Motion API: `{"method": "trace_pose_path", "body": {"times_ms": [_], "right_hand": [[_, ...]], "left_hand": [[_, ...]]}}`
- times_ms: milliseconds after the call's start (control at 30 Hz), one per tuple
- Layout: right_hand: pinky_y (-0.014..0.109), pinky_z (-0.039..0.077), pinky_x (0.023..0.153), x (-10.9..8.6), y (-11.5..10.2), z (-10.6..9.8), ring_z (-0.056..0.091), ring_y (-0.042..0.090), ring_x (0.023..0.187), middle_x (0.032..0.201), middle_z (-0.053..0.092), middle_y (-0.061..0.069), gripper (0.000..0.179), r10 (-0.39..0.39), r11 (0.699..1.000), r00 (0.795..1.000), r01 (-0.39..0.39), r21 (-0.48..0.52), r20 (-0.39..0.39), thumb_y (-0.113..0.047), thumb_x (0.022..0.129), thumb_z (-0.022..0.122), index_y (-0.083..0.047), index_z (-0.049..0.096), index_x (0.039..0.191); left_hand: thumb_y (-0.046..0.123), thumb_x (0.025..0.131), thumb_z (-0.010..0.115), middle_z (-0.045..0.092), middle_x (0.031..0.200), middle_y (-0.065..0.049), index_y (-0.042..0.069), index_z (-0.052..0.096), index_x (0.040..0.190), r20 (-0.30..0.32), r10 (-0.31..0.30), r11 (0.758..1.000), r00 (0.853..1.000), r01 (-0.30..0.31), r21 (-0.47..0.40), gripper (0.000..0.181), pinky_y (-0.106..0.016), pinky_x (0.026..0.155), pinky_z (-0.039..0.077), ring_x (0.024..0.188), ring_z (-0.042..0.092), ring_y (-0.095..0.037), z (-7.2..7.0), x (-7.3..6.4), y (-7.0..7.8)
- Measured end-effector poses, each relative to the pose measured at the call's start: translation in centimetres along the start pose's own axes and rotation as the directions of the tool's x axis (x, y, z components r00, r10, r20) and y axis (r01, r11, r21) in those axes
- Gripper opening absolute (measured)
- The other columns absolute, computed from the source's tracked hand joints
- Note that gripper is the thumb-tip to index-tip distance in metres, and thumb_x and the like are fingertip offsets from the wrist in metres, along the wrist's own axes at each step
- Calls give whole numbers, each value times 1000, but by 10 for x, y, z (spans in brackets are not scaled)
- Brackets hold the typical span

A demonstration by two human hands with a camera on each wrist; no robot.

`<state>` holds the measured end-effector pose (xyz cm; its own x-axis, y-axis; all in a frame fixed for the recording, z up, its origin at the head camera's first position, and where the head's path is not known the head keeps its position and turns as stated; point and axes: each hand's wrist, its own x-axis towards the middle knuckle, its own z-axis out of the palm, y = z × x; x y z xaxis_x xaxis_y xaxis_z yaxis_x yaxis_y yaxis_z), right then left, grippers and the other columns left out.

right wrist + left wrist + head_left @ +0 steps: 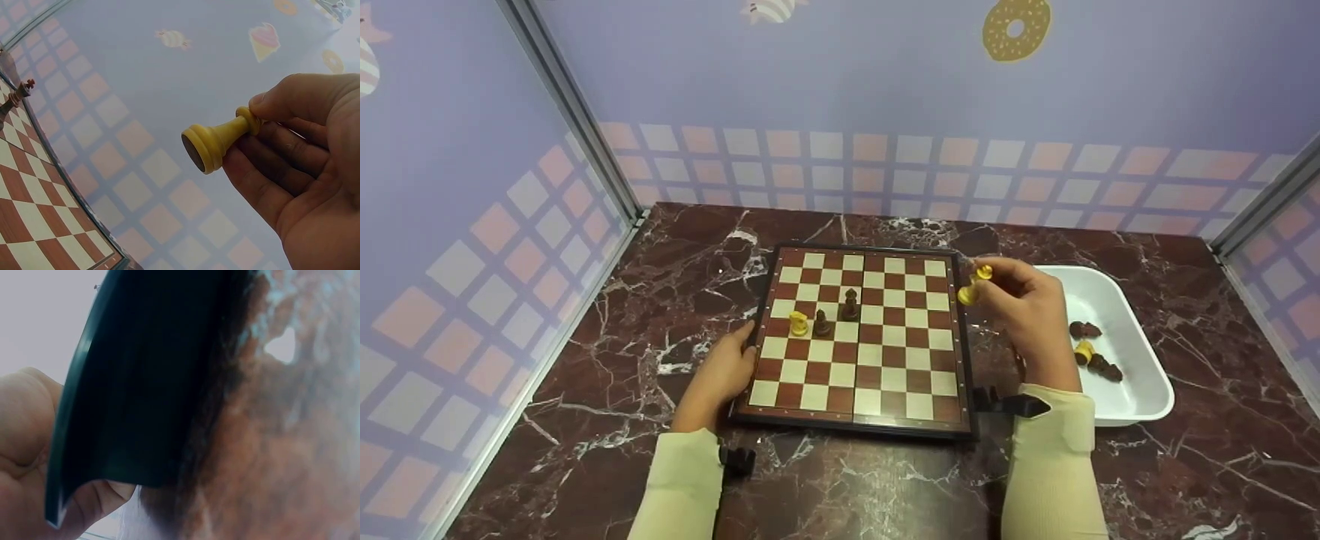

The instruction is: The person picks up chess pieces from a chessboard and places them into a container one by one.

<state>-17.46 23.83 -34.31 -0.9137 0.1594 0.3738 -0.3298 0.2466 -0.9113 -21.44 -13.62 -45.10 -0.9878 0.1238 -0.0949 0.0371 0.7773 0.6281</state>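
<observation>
My right hand (1031, 311) pinches a yellow chess piece (216, 140) between thumb and fingers, just off the right edge of the chessboard (832, 373). The piece is tilted, its dark base turned outward and its top partly hidden by the fingers. At the board's left edge, my left hand (724, 367) holds the rim; the left wrist view shows fingers behind the board's dark side (146, 382). On the left half of the board stand a yellow knight (799, 323), a small dark chess piece (822, 324) and a taller dark chess piece (850, 304).
A white plastic tray (1140, 405) stands to the right of the board, behind the right forearm. Several dark pieces (1102, 366) and a yellow piece (1084, 349) lie in it. The marble tabletop (840, 480) is bounded by patterned walls (840, 67).
</observation>
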Motion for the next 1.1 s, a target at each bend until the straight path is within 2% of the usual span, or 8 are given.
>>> {"method": "trace_pose_path", "body": {"times_ms": [167,400,567,733,1100], "right_hand": [[19,54,65,0,2,-4,63,9,76,93,69,4,26,12,1000,1000,-12,19,-19,2,78,65,7,64,103],[17,53,64,1,4,-8,62,9,74,89,69,6,26,-9,997,999,11,76,-34,5,78,65,11,63,103],[20,54,65,3,16,-13,64,11,75,90,69,9,26,-11,989,999,15,146,-32,5,78,65,12,62,103],[19,54,65,6,25,-17,64,11,74,88,69,6,25,-3,991,998,11,133,-59,3,77,66,8,64,102],[16,52,64,0,3,-19,62,10,73,84,68,7,23,10,994,994,2,112,-108,7,76,66,10,64,99]], "left_hand": [[12,93,42,40,138,-23,4,29,142,0,-17,1000,1000,17,-1,51,-50,105,32,128,37,-36,0,0,-1],[13,95,41,38,140,-22,6,27,143,23,-19,1000,1000,19,-8,51,-51,105,32,130,36,-36,-1,-1,0],[13,95,41,37,141,-21,6,26,143,30,-17,1000,999,18,-11,51,-51,106,31,131,34,-35,-2,-1,0],[12,94,41,38,140,-23,4,28,143,15,-10,1000,1000,10,0,51,-51,106,31,130,35,-37,-1,-1,0],[12,94,42,39,139,-24,4,29,142,5,-14,1000,1000,14,1,51,-51,106,31,129,37,-37,0,0,1]]}}
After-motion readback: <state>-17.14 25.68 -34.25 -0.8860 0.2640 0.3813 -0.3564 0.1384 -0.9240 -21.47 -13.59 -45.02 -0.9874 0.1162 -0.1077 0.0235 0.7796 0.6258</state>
